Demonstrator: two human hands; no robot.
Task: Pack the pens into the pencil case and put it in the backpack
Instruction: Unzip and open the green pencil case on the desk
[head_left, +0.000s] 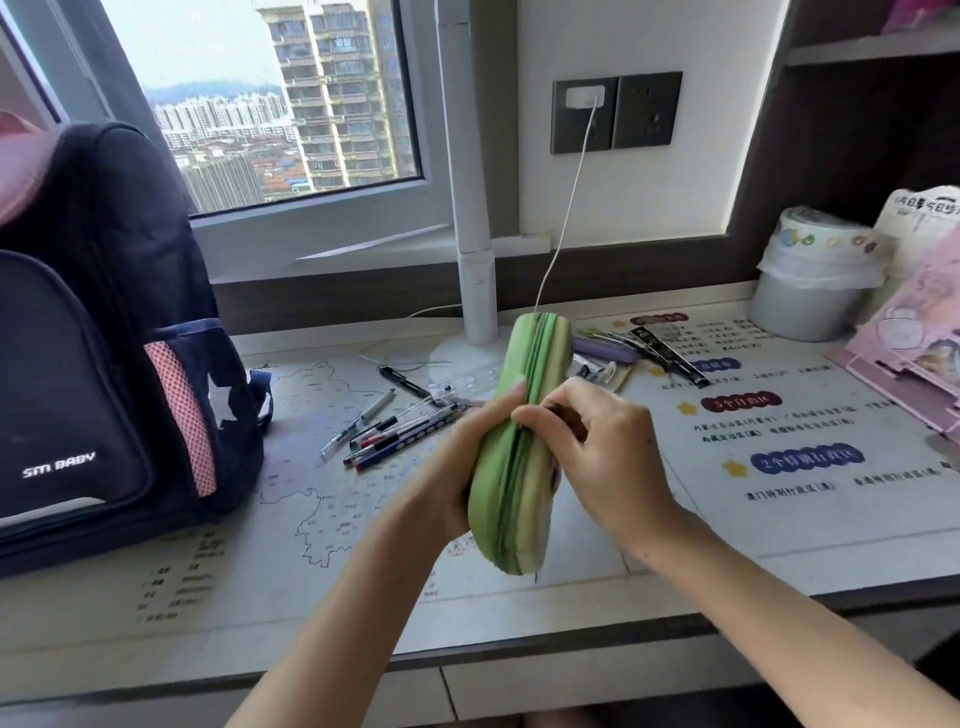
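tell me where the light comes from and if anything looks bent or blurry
Head view: daylight comes through the window at upper left; the wide-angle lens bows the desk edge; the pens look soft; the backpack is shaded.

Green pencil case tilted in mid-air, zipper seam facing up; pens strewn flat just beyond; navy backpack upright, left.

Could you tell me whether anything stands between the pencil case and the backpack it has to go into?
Nothing upright does. Between the pencil case, gripped by the left hand, and the backpack only the loose pens lie flat on the desk. Whether the backpack is open cannot be seen.
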